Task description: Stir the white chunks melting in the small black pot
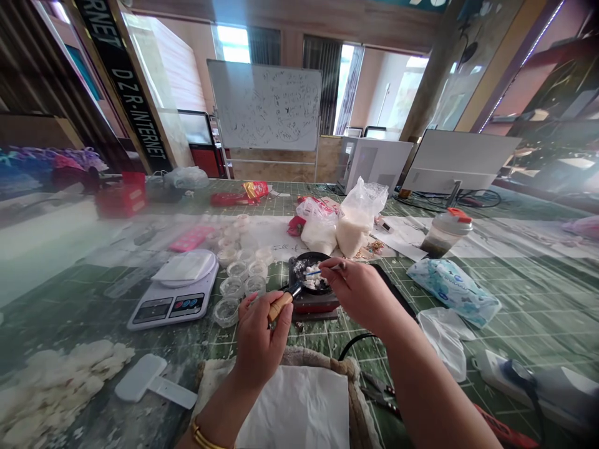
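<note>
On the small burner point(312, 304) at the middle of the green cutting mat point(515, 293) sat a little black pan point(312, 274) with white pieces point(312, 279) inside it. Your left hand point(259, 333) was closed around the wooden handle point(279, 306) of this pan, with the fingers wrapped and the thumb on top. Your right hand point(358, 288) was over the right edge of the pan, and its thumb and forefinger were pressed together on a thin white stick point(316, 272) whose tip reached into the white pieces.

Just left of the pan stood a group of small clear cups point(238, 274), and further left was a white kitchen scale point(175, 290) with a round white lid lying on it. Behind the pan were two plastic bags of white powder point(344, 227), touching each other. To the right of them stood a shaker bottle point(444, 234) with an orange cap, and nearer to you lay a blue and white wipes pack point(452, 290). A black cable point(355, 342) ran from the burner under your right forearm.

Near your body lay a white cloth point(299, 405) on a woven mat. At the left edge was a heap of white flakes point(51, 380), with a white scraper point(150, 381) beside it. A whiteboard point(266, 106) stood well behind the table.
</note>
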### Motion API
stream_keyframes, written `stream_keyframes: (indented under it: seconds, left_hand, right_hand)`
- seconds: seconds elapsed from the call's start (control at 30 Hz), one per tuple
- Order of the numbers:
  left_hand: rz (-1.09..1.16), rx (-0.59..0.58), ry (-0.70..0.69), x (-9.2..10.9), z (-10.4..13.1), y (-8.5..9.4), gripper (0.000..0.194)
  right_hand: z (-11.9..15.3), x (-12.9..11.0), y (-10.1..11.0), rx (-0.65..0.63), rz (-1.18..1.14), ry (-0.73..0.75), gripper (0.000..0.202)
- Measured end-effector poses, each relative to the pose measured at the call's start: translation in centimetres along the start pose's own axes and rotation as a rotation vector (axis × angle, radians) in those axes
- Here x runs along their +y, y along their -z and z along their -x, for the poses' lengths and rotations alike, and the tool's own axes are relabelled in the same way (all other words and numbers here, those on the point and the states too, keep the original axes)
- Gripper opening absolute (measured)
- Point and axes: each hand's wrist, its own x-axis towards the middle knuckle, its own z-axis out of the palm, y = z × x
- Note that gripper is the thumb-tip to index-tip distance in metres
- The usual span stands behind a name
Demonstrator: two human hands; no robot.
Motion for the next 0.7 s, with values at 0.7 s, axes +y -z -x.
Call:
stream_keyframes:
  seconds: [0.7]
  left_hand:
    - [-0.015,0.012,-0.001,0.0,0.0,0.0,0.014]
  right_hand:
    - [0.2,1.6,1.3,0.119,0.047,-0.076,0.026]
